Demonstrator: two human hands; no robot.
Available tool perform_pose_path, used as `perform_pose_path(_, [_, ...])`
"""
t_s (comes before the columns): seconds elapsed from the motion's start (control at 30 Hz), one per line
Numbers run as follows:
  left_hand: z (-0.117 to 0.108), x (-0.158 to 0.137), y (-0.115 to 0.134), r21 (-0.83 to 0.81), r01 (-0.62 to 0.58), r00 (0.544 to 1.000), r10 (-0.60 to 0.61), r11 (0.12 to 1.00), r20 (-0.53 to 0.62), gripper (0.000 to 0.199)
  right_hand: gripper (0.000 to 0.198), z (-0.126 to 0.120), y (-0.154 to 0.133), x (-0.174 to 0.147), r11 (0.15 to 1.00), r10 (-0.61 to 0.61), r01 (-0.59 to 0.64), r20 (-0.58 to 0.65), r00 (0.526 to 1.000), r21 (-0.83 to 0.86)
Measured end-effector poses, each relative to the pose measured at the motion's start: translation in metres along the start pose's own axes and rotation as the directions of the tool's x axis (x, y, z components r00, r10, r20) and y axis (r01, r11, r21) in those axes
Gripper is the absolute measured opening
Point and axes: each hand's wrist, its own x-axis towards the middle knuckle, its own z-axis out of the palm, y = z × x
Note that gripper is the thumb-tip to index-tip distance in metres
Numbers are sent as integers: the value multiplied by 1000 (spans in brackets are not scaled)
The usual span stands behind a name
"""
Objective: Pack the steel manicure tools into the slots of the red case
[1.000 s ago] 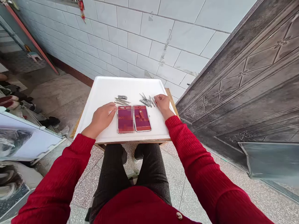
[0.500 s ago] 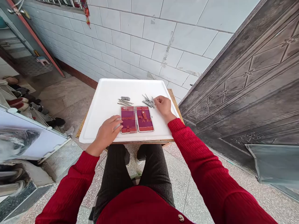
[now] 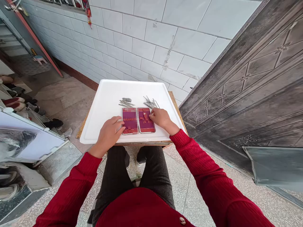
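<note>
A manicure case (image 3: 129, 124) lies unfolded on a white board, its maroon and purple lining facing up with rows of small loops. My left hand (image 3: 110, 130) rests at the case's left edge, fingers apart and fingertips touching it. Over the right half of the case is my right hand (image 3: 162, 118), thumb and fingers pinched together beside the strap with a snap. Whatever sits in that pinch is hidden. Behind the case are a small pile of flat metal tools with nail clippers (image 3: 126, 100) and a second pile of slim metal tools (image 3: 149, 102).
The white board (image 3: 94, 123) lies on a wooden table (image 3: 174, 97) whose edges show past it. A tiled wall (image 3: 146, 41) rises behind. To the right stands a dark patterned metal door (image 3: 227, 94); shoes on a rack (image 3: 21, 101) are at the left.
My right hand has moved from the slim metal tools toward me and left, onto the right half of the case. My left hand has stayed at the case's edge.
</note>
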Motion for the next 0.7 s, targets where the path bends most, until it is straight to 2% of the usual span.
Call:
perform_pose_path(0.2, [1,-4,5,-18,24,1000,-24,1000,-2,28,23,1,-2,1,999,-15,15,2,1000,-29])
perform_pose_path(0.47, [-3,-14,11,-39,54,998,-54,998,18,29,14,-2,0,3,999,-21,22,-26,999,36])
perform_pose_path(0.7, [-4,-24,15,-61,-4,1000,5,998,12,35,12,1,4,-2,997,-34,35,-16,999,69])
